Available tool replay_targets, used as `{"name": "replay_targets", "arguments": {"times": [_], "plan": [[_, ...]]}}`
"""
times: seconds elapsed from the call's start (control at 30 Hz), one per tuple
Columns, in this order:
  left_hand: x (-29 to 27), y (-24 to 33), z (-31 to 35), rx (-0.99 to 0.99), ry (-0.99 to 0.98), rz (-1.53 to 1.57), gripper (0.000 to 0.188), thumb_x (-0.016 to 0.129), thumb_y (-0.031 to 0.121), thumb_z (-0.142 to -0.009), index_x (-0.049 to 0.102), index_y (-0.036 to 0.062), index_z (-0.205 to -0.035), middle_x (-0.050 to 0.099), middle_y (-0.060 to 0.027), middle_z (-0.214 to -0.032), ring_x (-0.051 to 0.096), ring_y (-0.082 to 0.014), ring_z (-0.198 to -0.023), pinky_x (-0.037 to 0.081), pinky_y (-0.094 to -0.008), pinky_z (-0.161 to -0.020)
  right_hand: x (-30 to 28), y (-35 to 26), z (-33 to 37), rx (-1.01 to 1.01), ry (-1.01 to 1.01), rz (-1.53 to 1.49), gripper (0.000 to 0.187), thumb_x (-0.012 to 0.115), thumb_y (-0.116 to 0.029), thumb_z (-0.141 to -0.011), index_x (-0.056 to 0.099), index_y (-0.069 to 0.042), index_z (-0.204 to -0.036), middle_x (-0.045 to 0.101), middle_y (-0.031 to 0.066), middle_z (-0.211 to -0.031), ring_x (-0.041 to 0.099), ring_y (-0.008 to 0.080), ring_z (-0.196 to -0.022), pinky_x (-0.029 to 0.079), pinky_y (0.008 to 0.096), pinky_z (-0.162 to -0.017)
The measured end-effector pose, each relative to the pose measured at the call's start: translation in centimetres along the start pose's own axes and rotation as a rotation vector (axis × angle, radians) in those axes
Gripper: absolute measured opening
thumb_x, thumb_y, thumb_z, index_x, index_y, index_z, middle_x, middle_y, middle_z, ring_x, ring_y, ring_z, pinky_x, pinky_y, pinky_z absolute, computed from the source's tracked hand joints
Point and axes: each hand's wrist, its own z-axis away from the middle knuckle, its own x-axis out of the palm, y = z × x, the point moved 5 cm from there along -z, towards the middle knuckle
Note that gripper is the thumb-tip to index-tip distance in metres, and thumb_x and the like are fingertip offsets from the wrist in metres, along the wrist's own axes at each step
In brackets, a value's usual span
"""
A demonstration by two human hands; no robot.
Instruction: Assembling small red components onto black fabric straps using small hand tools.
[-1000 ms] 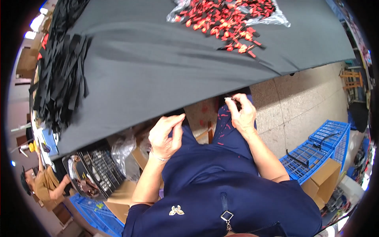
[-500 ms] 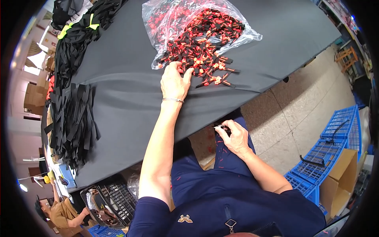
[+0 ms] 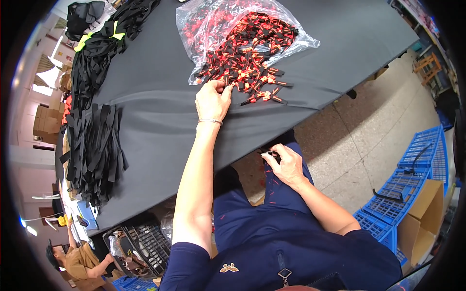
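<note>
My left hand [image 3: 213, 103] is at the near edge of a pile of small black-and-red strap pieces [image 3: 247, 63]. Thumb and forefinger are closed together on one of these pieces, most of it hidden by the fingers. The pile spills from the mouth of a clear plastic bag [image 3: 194, 36], which holds more of the same. Low over my right thigh, just off the table edge, my right hand [image 3: 289, 167] is closed round a small black tool [image 3: 273, 155]; the fingers cover most of it, so its kind is unclear.
Bundles of black straps [image 3: 94, 150] lie along the left side of the dark-covered table [image 3: 155, 131]. Blue plastic crates [image 3: 393, 194] and a cardboard box [image 3: 422, 218] stand at the right. A black crate [image 3: 143, 247] is at lower left, near another person [image 3: 82, 259].
My left thumb and forefinger have come together at the pile's edge, where they were apart before. My right hand stays over the thigh with the black tool.
</note>
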Motion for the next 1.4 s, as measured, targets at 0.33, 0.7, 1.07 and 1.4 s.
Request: {"name": "replay_targets", "arguments": {"times": [0.33, 0.7, 1.07, 1.4], "plan": [[-0.6, 0.0, 1.8, -0.086, 0.065, 0.333, 0.01, 0.069, 0.009, -0.082, 0.067, 0.0026, -0.088, 0.068, -0.0047, -0.075, 0.06, -0.0103, -0.059, 0.051, -0.0247, -0.06, 0.5, -0.7, 0.3, -0.034, -0.031, 0.039, 0.028, 0.074, -0.028, -0.077, 0.057, -0.006, -0.082, 0.063, 0.0085, -0.073, 0.063, 0.0272, -0.069, 0.05, 0.0364, -0.059], [-5.0, 0.7, 13.3, -0.632, -0.305, 1.117, 0.015, 0.064, 0.009, -0.086, 0.062, -0.001, -0.098, 0.067, -0.0071, -0.082, 0.06, -0.0083, -0.063, 0.05, -0.0201, -0.059, 0.4, -1.8, 1.7, 0.108, -0.088, -0.27, 0.02, 0.074, -0.014, -0.079, 0.062, -0.003, -0.091, 0.066, 0.0099, -0.077, 0.066, 0.019, -0.068, 0.052, 0.0288, -0.063], [-4.3, 1.2, 19.5, -0.601, -0.321, 1.066, 0.015, 0.063, 0.009, -0.088, 0.064, -0.0027, -0.098, 0.067, -0.0069, -0.079, 0.061, -0.0073, -0.065, 0.05, -0.0194, -0.061, -3.8, -7.9, 0.8, -0.357, 0.09, 0.086, 0.031, 0.08, -0.008, -0.069, 0.064, -0.002, -0.095, 0.064, 0.0073, -0.075, 0.06, 0.0195, -0.064, 0.048, 0.0289, -0.056], [-3.9, 1.4, 19.6, -0.63, -0.334, 1.028, 0.013, 0.062, 0.007, -0.088, 0.064, -0.0025, -0.095, 0.067, -0.0064, -0.077, 0.061, -0.0067, -0.065, 0.05, -0.0188, -0.061, -3.6, -7.3, 0.7, -0.412, 0.193, 0.13, 0.029, 0.08, -0.015, -0.068, 0.065, -0.004, -0.09, 0.061, 0.0053, -0.07, 0.056, 0.0203, -0.058, 0.045, 0.0298, -0.052]]}}
